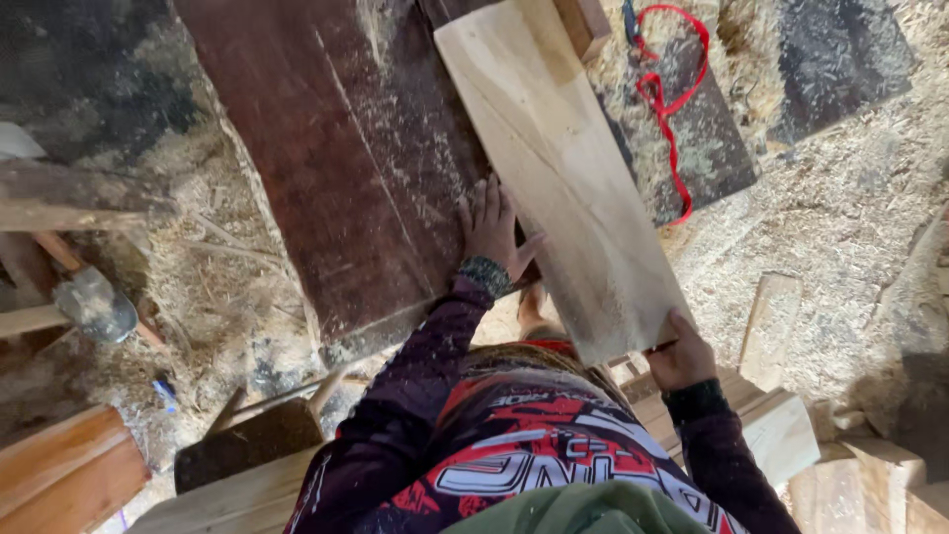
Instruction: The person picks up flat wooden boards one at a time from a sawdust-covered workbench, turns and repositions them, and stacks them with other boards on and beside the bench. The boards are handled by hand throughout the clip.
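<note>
A long pale wooden plank [563,168] lies slanted across a dark reddish-brown bench top [346,178] dusted with sawdust. My left hand [491,229] rests flat, fingers spread, against the plank's left edge where it meets the bench. My right hand [680,352] grips the plank's near right corner. Both arms wear dark purple sleeves, and a red, black and white jersey fills the bottom of the view.
A red cord [672,99] loops over a dark board at the upper right. Sawdust covers the floor [840,208]. Pale offcut blocks [791,425] lie at the lower right. A hammer-like tool [94,302] and brown boards [59,475] sit at the left.
</note>
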